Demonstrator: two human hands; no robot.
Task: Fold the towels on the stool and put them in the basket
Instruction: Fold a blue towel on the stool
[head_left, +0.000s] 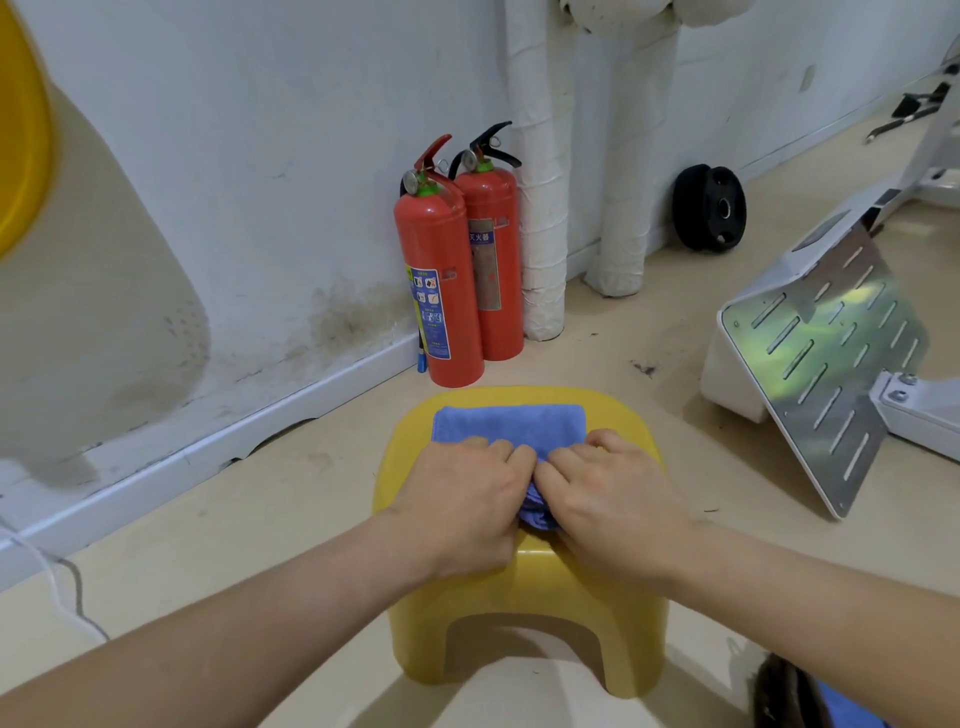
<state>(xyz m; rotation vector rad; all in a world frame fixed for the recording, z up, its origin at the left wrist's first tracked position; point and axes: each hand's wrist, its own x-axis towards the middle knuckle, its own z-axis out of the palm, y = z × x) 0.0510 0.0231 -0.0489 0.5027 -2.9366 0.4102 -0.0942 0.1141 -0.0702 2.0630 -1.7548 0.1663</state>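
A yellow stool is seen at centre, with two red fire extinguishers stood at its 12 o'clock. A blue towel is laid on the seat, and its 6 o'clock edge is gripped, bunched, by the left hand and right hand.

We count one yellow stool, one blue towel and two hands: left hand, right hand. We count two red fire extinguishers, the near extinguisher and the far extinguisher, one black weight plate and one slotted metal plate.
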